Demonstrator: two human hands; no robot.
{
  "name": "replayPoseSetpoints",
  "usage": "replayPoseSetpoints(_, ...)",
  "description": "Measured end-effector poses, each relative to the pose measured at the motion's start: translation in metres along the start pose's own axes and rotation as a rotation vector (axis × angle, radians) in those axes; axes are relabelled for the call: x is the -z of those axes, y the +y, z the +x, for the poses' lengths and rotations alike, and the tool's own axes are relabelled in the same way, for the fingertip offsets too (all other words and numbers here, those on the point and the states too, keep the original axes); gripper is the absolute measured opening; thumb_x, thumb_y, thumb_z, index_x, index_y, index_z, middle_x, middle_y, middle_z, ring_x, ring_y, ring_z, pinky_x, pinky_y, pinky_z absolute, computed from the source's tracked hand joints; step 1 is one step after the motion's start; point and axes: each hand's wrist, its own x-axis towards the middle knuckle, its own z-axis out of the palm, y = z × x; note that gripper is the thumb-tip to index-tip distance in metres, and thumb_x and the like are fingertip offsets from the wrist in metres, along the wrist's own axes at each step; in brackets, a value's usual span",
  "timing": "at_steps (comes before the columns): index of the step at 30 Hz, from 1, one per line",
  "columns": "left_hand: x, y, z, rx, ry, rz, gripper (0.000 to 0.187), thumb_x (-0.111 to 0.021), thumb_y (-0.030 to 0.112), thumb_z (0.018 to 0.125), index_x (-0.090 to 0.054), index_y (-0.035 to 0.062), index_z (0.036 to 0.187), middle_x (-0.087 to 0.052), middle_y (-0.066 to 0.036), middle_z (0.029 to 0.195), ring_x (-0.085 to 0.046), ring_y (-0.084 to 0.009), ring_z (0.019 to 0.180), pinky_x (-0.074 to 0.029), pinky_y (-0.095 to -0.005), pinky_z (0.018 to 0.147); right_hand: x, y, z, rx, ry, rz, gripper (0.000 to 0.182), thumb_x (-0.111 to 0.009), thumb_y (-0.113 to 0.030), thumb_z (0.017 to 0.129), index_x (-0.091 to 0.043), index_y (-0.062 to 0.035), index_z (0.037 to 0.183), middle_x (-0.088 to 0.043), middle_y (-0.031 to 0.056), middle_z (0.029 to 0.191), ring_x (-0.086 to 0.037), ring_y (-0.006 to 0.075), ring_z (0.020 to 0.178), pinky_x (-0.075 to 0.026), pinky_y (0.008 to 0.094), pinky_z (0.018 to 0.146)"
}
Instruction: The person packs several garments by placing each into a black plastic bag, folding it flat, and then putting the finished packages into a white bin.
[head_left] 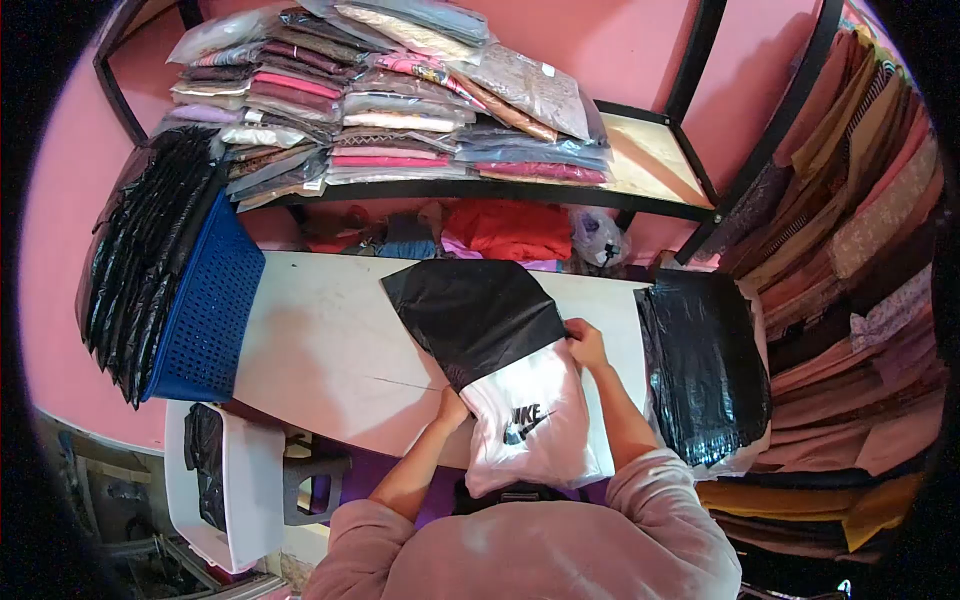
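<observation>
In front of me a black plastic mailing bag (480, 310) covers the far part of a folded white garment (535, 415) with a black NIKE print. The near part of the garment sticks out of the bag's mouth toward my body. My right hand (588, 345) is closed on the right edge of the bag's mouth. At the opposite edge, my left hand (453, 408) grips the bag where black meets white; its fingertips are hidden.
A white table (320, 320) lies beneath. A blue basket (210, 300) with black bags stands left, a white bin (250, 490) below it. Black bags (705, 370) are stacked right. Behind is a shelf of packed clothes (400, 120); hanging clothes (840, 250) line the right.
</observation>
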Motion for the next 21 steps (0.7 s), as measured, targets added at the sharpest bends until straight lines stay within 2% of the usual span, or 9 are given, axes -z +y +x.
replayPoseSetpoints(3,0.0,0.002,0.003,0.068,-0.008,0.002,0.032,-0.059,0.016,0.074,-0.057,-0.0018,0.1,-0.061,-0.018,0.099,-0.058,-0.0236,0.092,-0.045,-0.033,0.075,0.006,0.013,0.01,0.044,-0.078,0.032,0.037,-0.051,0.004,0.064,-0.054,0.0038,0.101,-0.062,0.0122,0.089,-0.06,0.019,0.086,-0.047,0.0289,0.077)
replayPoseSetpoints(4,0.0,0.005,0.004,0.128,0.019,0.009,0.031,-0.059,0.017,0.073,-0.058,-0.0011,0.099,-0.061,-0.018,0.099,-0.058,-0.0238,0.092,-0.045,-0.033,0.075,0.008,0.017,0.014,0.175,-0.052,-0.144,0.03,-0.051,0.002,0.066,-0.056,0.0036,0.096,-0.062,0.0163,0.082,-0.062,0.0246,0.081,-0.049,0.0324,0.074)
replayPoseSetpoints(5,0.0,-0.003,0.01,0.126,0.018,0.01,0.031,-0.059,0.017,0.073,-0.058,-0.0011,0.099,-0.061,-0.018,0.099,-0.058,-0.0238,0.092,-0.045,-0.033,0.075,0.007,0.01,0.018,0.176,-0.049,-0.143,0.03,-0.051,0.002,0.066,-0.056,0.0036,0.096,-0.062,0.0163,0.082,-0.062,0.0246,0.081,-0.049,0.0324,0.074)
replayPoseSetpoints(7,-0.001,-0.032,0.021,-0.023,-0.013,0.025,0.031,-0.06,0.018,0.073,-0.058,-0.0007,0.097,-0.061,-0.019,0.097,-0.059,-0.0254,0.091,-0.045,-0.0339,0.075,0.006,0.001,0.02,0.216,-0.045,-0.536,0.021,-0.05,-0.002,0.07,-0.056,0.0029,0.089,-0.06,0.0217,0.079,-0.06,0.0332,0.077,-0.048,0.0381,0.07)
replayPoseSetpoints(11,0.016,0.017,0.009,-0.05,-0.107,0.301,0.031,-0.06,0.019,0.072,-0.058,-0.0016,0.095,-0.061,-0.022,0.094,-0.059,-0.0296,0.091,-0.045,-0.0361,0.075,0.009,-0.003,-0.026,0.172,0.025,-0.554,0.01,-0.048,-0.004,0.073,-0.053,0.0019,0.079,-0.056,0.0232,0.073,-0.055,0.0386,0.071,-0.045,0.0448,0.066)
replayPoseSetpoints(13,0.022,0.011,0.01,-0.06,-0.203,0.428,0.03,-0.059,0.017,0.072,-0.058,-0.0027,0.095,-0.059,-0.025,0.093,-0.058,-0.0336,0.09,-0.045,-0.0382,0.075,0.016,0.012,-0.068,0.159,0.046,-0.527,0.009,-0.047,-0.003,0.072,-0.051,0.0018,0.079,-0.055,0.022,0.071,-0.054,0.0385,0.068,-0.044,0.0464,0.063)
replayPoseSetpoints(16,0.025,-0.028,0.006,-0.184,-0.307,0.308,0.03,-0.058,0.015,0.073,-0.057,-0.0032,0.097,-0.058,-0.026,0.094,-0.057,-0.0357,0.091,-0.045,-0.0395,0.075,0.018,0.024,-0.142,0.191,0.05,-0.444,0.008,-0.047,-0.001,0.071,-0.049,0.0015,0.079,-0.053,0.0219,0.069,-0.053,0.0396,0.067,-0.043,0.0467,0.062)
replayPoseSetpoints(19,0.024,0.007,-0.033,-0.021,-0.261,0.475,0.032,-0.056,0.014,0.073,-0.054,-0.0032,0.101,-0.058,-0.026,0.096,-0.057,-0.0352,0.091,-0.044,-0.0399,0.076,0.016,0.011,-0.199,0.056,0.051,-0.332,0.006,-0.048,0.002,0.069,-0.047,0.001,0.075,-0.051,0.0231,0.067,-0.051,0.0419,0.064,-0.041,0.0458,0.057)
replayPoseSetpoints(21,0.027,0.003,-0.046,-0.013,-0.366,0.392,0.035,-0.056,0.015,0.074,-0.052,-0.0024,0.105,-0.058,-0.024,0.097,-0.057,-0.034,0.091,-0.044,-0.0389,0.077,0.021,-0.01,-0.223,-0.024,-0.006,-0.243,0.003,-0.047,0.001,0.07,-0.044,0.0007,0.072,-0.047,0.0218,0.062,-0.05,0.0399,0.057,-0.041,0.043,0.052)
